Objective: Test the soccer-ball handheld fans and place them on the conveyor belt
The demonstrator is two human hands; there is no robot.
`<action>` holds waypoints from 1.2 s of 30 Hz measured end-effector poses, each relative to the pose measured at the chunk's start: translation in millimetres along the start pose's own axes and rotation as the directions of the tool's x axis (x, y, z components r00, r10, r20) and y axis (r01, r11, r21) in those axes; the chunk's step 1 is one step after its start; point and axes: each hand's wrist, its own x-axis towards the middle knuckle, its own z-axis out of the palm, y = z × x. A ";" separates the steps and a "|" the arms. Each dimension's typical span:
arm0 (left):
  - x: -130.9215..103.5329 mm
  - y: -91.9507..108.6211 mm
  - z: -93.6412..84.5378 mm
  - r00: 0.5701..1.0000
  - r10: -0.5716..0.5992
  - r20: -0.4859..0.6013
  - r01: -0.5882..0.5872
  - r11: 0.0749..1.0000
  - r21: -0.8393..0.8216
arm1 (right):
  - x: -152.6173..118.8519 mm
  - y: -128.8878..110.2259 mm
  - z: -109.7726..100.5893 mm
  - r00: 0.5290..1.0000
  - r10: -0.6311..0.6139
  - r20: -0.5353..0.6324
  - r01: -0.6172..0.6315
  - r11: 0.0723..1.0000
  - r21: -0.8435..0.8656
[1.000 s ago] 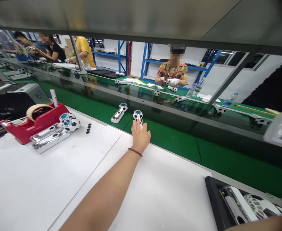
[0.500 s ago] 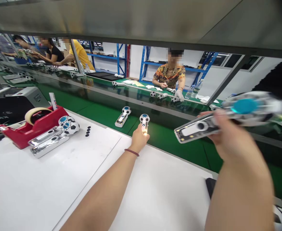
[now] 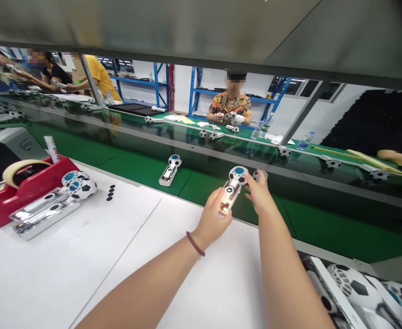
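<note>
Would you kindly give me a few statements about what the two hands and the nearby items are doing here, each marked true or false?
1. The left hand holds the handle of a football-patterned fan over the edge of the green belt. True.
2. The right hand rests flat on the white table. False: it is raised at the fan's round head, fingers touching it.
3. A second fan lies alone on the belt to the left. True.
4. The red tape dispenser stands on the green belt. False: it stands on the white table, at the left.
5. The left wrist is bare. False: it wears a dark red band.
</note>
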 end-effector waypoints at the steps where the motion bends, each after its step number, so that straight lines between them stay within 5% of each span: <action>1: -1.1 2.2 -0.2 0.998 0.048 0.027 -0.048 0.999 0.006 | -3.3 -2.8 6.1 0.998 0.026 0.063 -0.036 0.987 0.157; 4: -1.5 6.7 0.2 0.993 0.038 0.110 -0.028 0.995 -0.097 | -13.1 -9.3 21.1 0.991 0.048 0.127 -0.104 0.866 0.488; 6: 0.0 7.5 1.5 0.975 -0.065 0.211 0.128 0.945 -0.300 | -18.9 -11.4 26.7 0.990 0.040 0.132 -0.105 0.837 0.537; 9: 2.5 5.3 2.5 0.863 -0.244 0.443 0.470 0.708 -0.526 | -26.7 -12.1 32.0 0.979 0.016 0.203 -0.116 0.864 0.489; 11: 3.2 2.4 1.7 0.798 -0.325 0.507 0.589 0.596 -0.545 | -30.5 -11.5 35.6 0.968 0.009 0.252 -0.128 0.879 0.459; 36: 5.3 0.0 -2.0 0.777 -0.415 0.472 0.628 0.553 -0.547 | -27.5 -5.1 45.0 0.980 -0.005 0.200 -0.085 0.895 0.439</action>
